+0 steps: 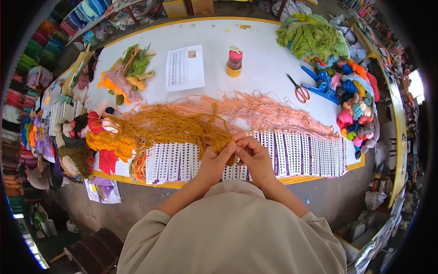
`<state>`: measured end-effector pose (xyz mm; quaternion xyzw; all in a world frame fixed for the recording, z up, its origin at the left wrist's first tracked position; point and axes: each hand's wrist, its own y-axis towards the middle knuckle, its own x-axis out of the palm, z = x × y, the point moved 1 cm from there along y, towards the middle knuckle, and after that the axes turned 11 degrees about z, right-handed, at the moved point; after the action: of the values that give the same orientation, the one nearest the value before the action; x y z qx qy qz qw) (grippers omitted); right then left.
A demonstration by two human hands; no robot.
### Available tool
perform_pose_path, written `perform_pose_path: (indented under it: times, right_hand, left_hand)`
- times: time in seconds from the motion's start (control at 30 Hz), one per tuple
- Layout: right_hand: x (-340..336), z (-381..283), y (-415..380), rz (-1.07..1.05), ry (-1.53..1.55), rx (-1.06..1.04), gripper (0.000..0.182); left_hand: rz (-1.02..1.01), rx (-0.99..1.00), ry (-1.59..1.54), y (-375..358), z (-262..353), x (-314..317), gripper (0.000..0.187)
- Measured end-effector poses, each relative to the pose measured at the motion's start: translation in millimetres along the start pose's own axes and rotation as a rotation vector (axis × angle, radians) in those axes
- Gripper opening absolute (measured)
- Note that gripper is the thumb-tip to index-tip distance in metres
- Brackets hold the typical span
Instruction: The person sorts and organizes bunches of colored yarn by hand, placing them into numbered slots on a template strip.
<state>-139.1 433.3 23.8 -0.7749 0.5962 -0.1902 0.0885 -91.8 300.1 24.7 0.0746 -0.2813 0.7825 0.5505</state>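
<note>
Both hands, left hand (213,160) and right hand (255,155), have fingers pinched closed on the mustard yarn bundle (182,125), punched cards (292,155) just beyond them.

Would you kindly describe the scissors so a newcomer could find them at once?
Start at the white table and look right, toward the heap of coloured yarn balls. The scissors lie just left of it, beside a blue tool; their orange handles set them apart.
</note>
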Motion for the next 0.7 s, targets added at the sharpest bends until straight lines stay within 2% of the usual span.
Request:
perform_pose_path:
  times: [0.1, 0.17, 0.27, 0.5, 0.7]
  right_hand:
    - [3, -1, -3, -0.03, 0.053, -0.077, 0.008]
    - [3, 1, -5, 0.02, 0.14, 0.019, 0.007]
    - [6, -5, -7, 0.031, 0.176, 0.058, 0.008]
    - [10, -1, -10, 0.026, 0.153, 0.02, 0.007]
    - [7, 4, -12, -0.024, 0.206, 0.044, 0.008]
  left_hand:
    - [-0.014, 0.034, 0.067, 0, -1, -3, 0.034]
    - [0.005, 0.021, -0.113, 0, 0, -4, 0.033]
    - [0.009, 0.006, -0.176, -1, 1, -5, 0.032]
    - [0.03, 0.06, -0.083, -3, 2, -7, 0.031]
    - [0.032, 0.002, -0.15, -5, 4, -10, 0.026]
